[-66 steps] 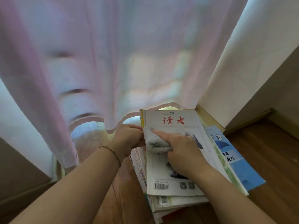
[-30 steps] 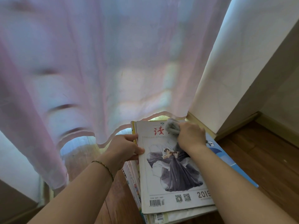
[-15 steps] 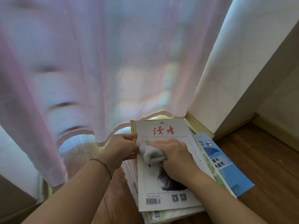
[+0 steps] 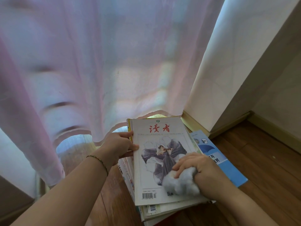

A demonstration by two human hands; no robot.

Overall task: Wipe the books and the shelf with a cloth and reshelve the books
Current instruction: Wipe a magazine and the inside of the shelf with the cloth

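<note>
A white magazine (image 4: 161, 139) with red characters and a picture of a figure in a grey dress lies on top of a stack of books (image 4: 153, 209) on the wooden floor. My left hand (image 4: 118, 147) grips the magazine's left edge, thumb on the cover. My right hand (image 4: 200, 167) holds a crumpled grey-white cloth (image 4: 180, 183) and presses it on the cover's lower right part, near the barcode. A blue book (image 4: 224, 167) sticks out from under the stack on the right. No shelf is in view.
A sheer pink curtain (image 4: 97, 62) hangs just behind the stack and reaches down to its far edge. A white wall corner (image 4: 236, 62) with a wooden skirting board stands to the right. Bare wooden floor (image 4: 268, 168) lies right of the books.
My right hand has swept the cloth from the cover's middle left down to its lower right corner, uncovering the picture. My left hand keeps its grip on the left edge.
</note>
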